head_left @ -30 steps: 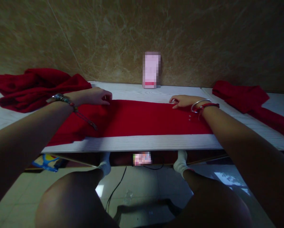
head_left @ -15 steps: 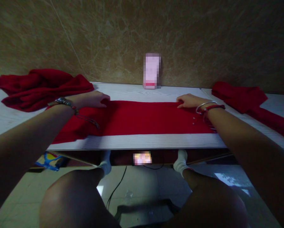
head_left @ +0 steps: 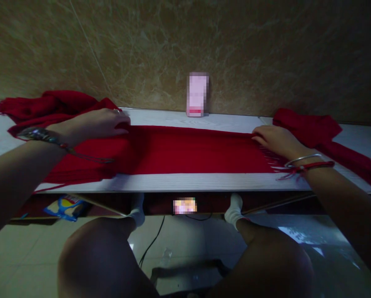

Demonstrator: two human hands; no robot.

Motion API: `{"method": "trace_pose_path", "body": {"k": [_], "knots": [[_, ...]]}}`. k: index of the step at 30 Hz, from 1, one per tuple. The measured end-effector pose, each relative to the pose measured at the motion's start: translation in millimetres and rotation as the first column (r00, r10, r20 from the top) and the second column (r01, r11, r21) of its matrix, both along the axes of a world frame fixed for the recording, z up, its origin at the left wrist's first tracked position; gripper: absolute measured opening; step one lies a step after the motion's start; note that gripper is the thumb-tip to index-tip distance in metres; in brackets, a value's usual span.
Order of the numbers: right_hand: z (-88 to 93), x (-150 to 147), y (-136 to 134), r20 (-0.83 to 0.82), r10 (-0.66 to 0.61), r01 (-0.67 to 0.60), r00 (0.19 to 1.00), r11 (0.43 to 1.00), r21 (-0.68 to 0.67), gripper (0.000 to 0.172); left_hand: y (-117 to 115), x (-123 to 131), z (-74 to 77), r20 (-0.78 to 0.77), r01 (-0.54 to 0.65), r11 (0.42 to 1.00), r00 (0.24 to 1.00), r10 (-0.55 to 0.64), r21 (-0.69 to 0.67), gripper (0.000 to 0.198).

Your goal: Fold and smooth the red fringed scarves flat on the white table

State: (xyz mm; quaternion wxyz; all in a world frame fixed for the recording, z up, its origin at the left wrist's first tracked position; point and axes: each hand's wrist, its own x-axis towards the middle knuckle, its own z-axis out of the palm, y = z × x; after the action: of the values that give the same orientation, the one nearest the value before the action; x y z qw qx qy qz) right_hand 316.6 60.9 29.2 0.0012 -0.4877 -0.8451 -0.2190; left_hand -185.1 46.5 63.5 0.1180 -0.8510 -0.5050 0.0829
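A long red scarf (head_left: 185, 150) lies flat along the white table (head_left: 185, 182) in front of me. My left hand (head_left: 94, 123) rests palm down on its left part, fingers together and stretched out near the far edge. My right hand (head_left: 274, 140) lies flat on the scarf's right end, where a red fringe (head_left: 277, 159) shows beside my wrist. Neither hand grips anything. A watch and beads are on my left wrist, bangles on my right.
A bundle of red cloth (head_left: 45, 107) sits at the table's far left, and another red cloth (head_left: 325, 134) lies at the right. A small pink box (head_left: 198, 95) stands against the marble wall. My knees, white-socked feet and a black cable are below the table.
Both hands have slid outward along the scarf, the left toward the left, the right to the fringed end. The scarf now lies more stretched and flat.
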Motion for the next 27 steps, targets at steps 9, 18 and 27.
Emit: {"method": "trace_pose_path", "body": {"k": [9,18,27], "knots": [[-38.0,15,-62,0.055,0.172,-0.174,0.984,0.984,0.041,0.027,-63,8,-29.6,-0.013,-0.023,0.992,1.0,0.022,-0.123,0.037],[-42.1,23,-71,-0.006,0.236,-0.229,0.972,0.947,0.226,0.031,-73,18,-19.6,-0.087,-0.047,0.994,0.995,0.039,-0.096,0.036],[-49.8,27,-81,0.048,0.314,-0.318,0.948,0.931,0.18,0.031,-77,18,-36.1,-0.196,0.011,0.985,0.98,-0.046,-0.174,0.035]]}}
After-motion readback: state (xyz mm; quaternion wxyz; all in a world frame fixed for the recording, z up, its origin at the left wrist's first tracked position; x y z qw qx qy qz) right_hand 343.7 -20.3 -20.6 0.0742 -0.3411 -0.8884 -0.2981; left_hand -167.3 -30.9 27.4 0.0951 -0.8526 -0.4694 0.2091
